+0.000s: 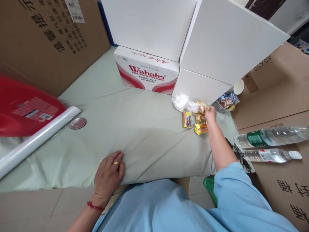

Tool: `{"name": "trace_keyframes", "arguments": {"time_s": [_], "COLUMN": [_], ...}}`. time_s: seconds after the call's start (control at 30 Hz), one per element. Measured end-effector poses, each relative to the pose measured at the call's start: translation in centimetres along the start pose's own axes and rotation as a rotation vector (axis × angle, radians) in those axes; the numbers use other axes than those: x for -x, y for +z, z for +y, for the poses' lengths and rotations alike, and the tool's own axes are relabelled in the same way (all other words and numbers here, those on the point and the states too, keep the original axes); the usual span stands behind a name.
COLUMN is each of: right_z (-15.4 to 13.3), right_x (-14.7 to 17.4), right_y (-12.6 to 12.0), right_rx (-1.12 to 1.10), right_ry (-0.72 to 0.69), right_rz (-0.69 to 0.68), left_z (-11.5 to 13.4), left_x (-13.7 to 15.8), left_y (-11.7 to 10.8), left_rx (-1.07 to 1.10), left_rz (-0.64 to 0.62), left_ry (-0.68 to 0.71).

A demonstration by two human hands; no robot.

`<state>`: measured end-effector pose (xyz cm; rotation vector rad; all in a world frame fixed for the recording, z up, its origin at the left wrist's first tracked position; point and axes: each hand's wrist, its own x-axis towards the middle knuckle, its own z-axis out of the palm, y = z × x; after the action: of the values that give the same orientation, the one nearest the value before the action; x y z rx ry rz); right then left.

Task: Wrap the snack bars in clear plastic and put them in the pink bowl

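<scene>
My left hand [109,174] lies flat on the cloth near the table's front edge, a ring on one finger and nothing in it. Over at the right, my right hand [210,114] has its fingers closed on a yellow-wrapped packet [201,106] at the back of a small group of packets. Close by are another shiny yellow packet [201,129], a yellow-and-red packet [187,119] with dark print, and a crumpled clear plastic bundle [180,101]. My fingertips partly hide the gripped packet, and its contents cannot be made out.
Behind stand a Wahaha water carton [147,72] and white boxes [207,38]. A plastic-film roll [38,140], a round tin lid [77,123] and a red container [26,106] occupy the left. Rightward are a snack-filled container [227,102], a paper cup [238,87] and two water bottles [272,156].
</scene>
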<state>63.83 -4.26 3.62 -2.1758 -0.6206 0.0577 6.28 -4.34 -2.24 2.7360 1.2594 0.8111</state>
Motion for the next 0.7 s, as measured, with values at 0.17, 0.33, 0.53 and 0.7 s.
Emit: {"name": "trace_keyframes", "arguments": {"time_s": [0.17,0.33,0.53,0.7], "right_z": [-0.3,-1.8,-7.2,-10.3], "right_x": [1.7,0.9,2.3,3.5], "right_y": [1.2,-1.3,-0.9,2.3], "right_rx": [0.427,0.54,0.506,0.663], "right_ry": [-0.019,-0.134,-0.508,-0.381], "right_rz": [-0.013,0.018,-0.06,-0.152], "left_z": [0.0,0.0,0.2,0.3], "left_x": [0.2,0.5,0.6,0.6], "left_y": [0.0,0.1,0.1,0.2], "left_rx": [0.019,0.05,0.11,0.119], "left_rz": [0.012,-0.023,-0.046,-0.043], "left_ry": [-0.015,-0.061,-0.125,-0.138]}}
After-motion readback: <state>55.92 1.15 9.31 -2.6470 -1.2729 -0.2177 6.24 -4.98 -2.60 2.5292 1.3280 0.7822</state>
